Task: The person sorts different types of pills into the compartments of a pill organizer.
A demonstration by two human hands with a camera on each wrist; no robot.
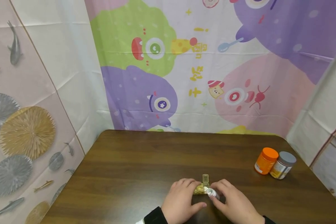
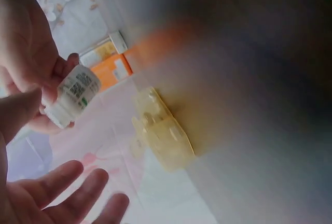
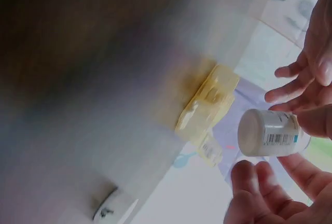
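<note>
My right hand (image 1: 236, 200) grips a small white bottle (image 1: 213, 193) between thumb and fingers. The bottle is tilted, its mouth end close over a translucent yellow pill box (image 1: 199, 189). One lid (image 1: 205, 178) of the box stands up at the far side. In the left wrist view, a barcode label faces out on the bottle, and small pale pieces (image 2: 150, 116) show in the box. My left hand (image 1: 182, 199) is at the box's left end, its fingers loosely extended; the left wrist view shows those fingers (image 2: 83, 198) spread and holding nothing.
An orange jar (image 1: 266, 161) and a grey-lidded jar (image 1: 282, 165) stand side by side at the table's right. A round white piece with a dark mark (image 3: 111, 208) lies low in the right wrist view. A patterned cloth (image 1: 190, 68) hangs behind the brown table (image 1: 145, 155).
</note>
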